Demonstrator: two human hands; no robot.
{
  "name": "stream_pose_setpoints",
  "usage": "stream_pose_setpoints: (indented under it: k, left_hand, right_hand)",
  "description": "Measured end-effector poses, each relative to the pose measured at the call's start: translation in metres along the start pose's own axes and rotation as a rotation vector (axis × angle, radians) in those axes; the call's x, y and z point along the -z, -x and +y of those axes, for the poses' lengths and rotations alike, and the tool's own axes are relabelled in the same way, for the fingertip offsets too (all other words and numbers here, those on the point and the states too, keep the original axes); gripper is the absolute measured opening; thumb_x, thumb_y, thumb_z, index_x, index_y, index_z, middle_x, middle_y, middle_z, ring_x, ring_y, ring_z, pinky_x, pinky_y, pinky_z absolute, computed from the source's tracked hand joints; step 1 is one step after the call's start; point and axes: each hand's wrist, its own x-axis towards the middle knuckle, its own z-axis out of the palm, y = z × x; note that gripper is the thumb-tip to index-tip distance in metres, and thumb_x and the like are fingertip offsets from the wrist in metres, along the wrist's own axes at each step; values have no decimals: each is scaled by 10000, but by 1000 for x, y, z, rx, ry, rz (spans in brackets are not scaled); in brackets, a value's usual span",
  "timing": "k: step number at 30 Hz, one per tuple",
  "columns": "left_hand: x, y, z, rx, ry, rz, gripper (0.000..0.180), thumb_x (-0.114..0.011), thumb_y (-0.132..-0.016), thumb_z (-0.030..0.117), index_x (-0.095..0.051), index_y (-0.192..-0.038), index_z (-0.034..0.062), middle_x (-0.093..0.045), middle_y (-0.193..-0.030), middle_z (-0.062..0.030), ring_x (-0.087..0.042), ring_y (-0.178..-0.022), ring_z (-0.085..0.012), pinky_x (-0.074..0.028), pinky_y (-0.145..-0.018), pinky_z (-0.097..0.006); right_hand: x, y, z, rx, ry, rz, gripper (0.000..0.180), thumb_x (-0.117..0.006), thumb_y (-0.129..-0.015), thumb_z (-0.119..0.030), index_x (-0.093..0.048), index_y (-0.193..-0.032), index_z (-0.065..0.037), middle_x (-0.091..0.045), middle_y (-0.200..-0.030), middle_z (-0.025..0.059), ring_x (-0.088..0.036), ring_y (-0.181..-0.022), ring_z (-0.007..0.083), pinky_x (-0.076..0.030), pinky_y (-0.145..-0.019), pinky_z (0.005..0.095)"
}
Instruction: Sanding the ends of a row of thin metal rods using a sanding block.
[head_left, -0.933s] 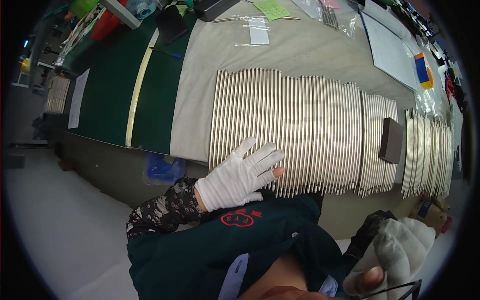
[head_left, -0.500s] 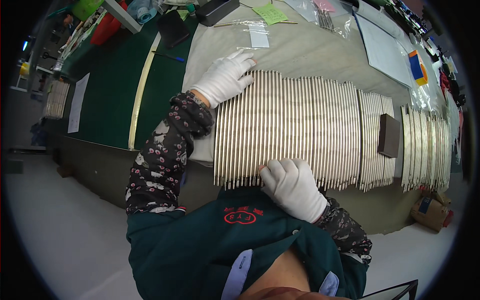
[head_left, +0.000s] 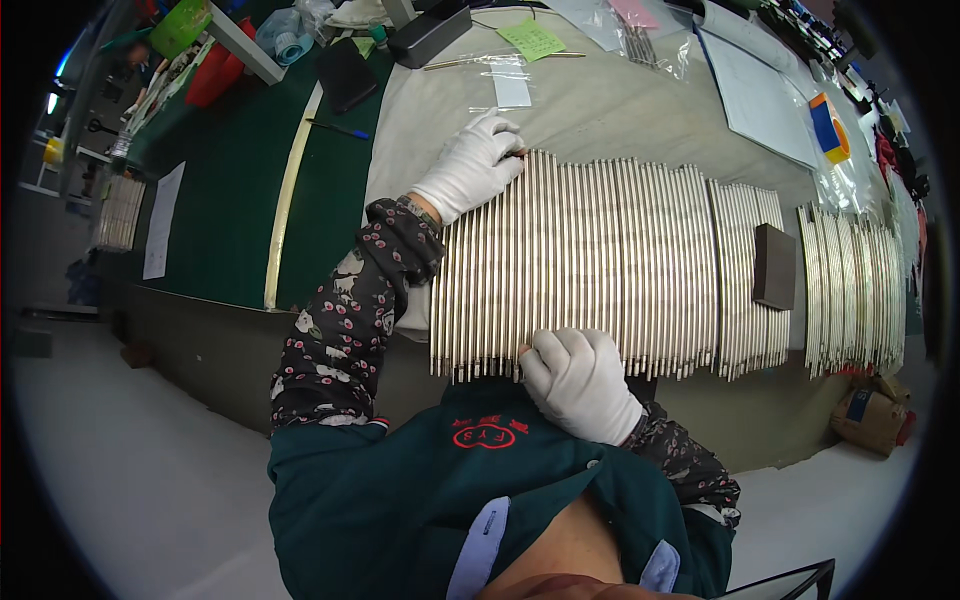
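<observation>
A wide row of long thin metal rods lies side by side on a beige cloth over the workbench. My left hand, in a white glove, rests on the far ends of the rods at the row's left. My right hand, also gloved, presses against the near ends at the bench's front edge. Both hands seem to pinch the same rod by its two ends. A dark rectangular block sits on top of the rods to the right.
A second batch of rods lies further right. A green mat covers the bench's left part, with a long pale strip, a pen, a dark case and containers. Papers and plastic bags lie at the back. A brown bag sits on the floor.
My left hand went from the near ends of the rods to the far ends. My right hand came up from my lap onto the near ends.
</observation>
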Motion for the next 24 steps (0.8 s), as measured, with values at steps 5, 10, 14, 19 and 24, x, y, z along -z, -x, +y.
stream_pose_setpoints:
  k: [5, 10, 14, 19, 24]
  left_hand:
    - [1, -3, 7, 52, 102, 77, 177, -633, -805, 187, -647, -893, 34, -613, -1017, -104, -554, -1028, -264, -448, -896, -367]
    - [19, -6, 38, 335, 742, -80, 187, -597, -899, 110, -509, -1057, 62, -616, -897, -35, -557, -700, -55, -445, -624, -185]
    - [37, -10, 82, 465, 1039, -58, 252, -563, -921, 110, -461, -1146, 61, -644, -834, -59, -504, -523, -34, -341, -419, -155]
    - [40, -25, 90, 361, 1261, -35, 309, -472, -1000, 242, -578, -1156, -4, -631, -823, -36, -510, -577, -42, -386, -488, -158]
    - [14, -53, 120, 349, 1363, -111, 243, -479, -999, 232, -570, -1067, 18, -634, -873, -84, -565, -627, -68, -453, -540, -174]
  right_hand:
    - [1, 0, 0, -13, -37, -28, 95, -587, -735, -171, -572, -799, -102, -477, -746, 6, -522, -691, 154, -418, -596, 303]
    - [-5, 4, 1, 11, -57, 253, 87, -609, -777, -147, -546, -746, -95, -489, -741, 5, -520, -657, 143, -411, -563, 306]
    - [5, 14, 7, 67, -55, 298, 117, -630, -787, -138, -523, -754, -105, -477, -673, -11, -502, -576, 129, -380, -509, 293]
    - [33, 26, 34, -44, 0, 382, 125, -671, -768, -130, -561, -816, -97, -542, -800, -1, -551, -682, 149, -409, -567, 305]
    - [50, 65, 54, -278, 161, 395, 194, -681, -735, -76, -587, -903, -105, -564, -907, 14, -560, -763, 181, -417, -671, 322]
